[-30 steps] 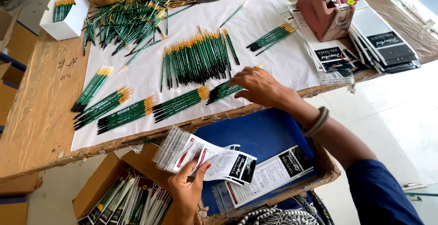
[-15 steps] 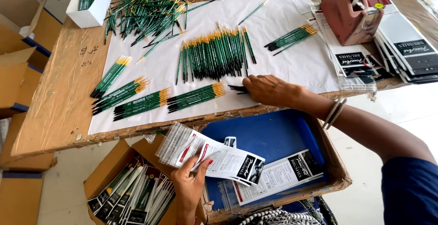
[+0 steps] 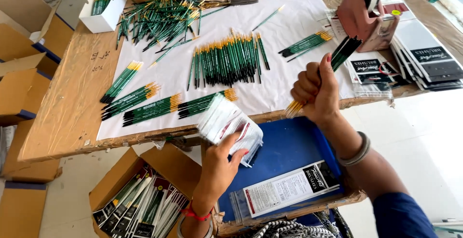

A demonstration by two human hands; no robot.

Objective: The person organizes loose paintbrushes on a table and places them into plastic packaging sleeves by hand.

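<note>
My right hand [image 3: 316, 91] is raised above the table's front edge, closed on a bunch of green-handled paintbrushes [image 3: 343, 52], bristle ends down and dark handles pointing up to the right. My left hand [image 3: 223, 163] holds a clear plastic sleeve with a printed card [image 3: 226, 122] just below the table edge. Small bundles of green brushes [image 3: 149, 107] lie along the front of the white sheet [image 3: 289, 81].
A larger row of brushes [image 3: 229, 59] and a loose heap [image 3: 164, 18] lie farther back. A tape dispenser [image 3: 364, 18] and stacked black packs [image 3: 427, 57] stand at right. A blue tray [image 3: 284, 151] holds a packed sleeve [image 3: 284, 189]; a box of filled packs [image 3: 140, 206] sits below.
My right hand picked a bundle of brushes off the table edge and lifted it upright. My left hand raised the plastic sleeve toward the table edge.
</note>
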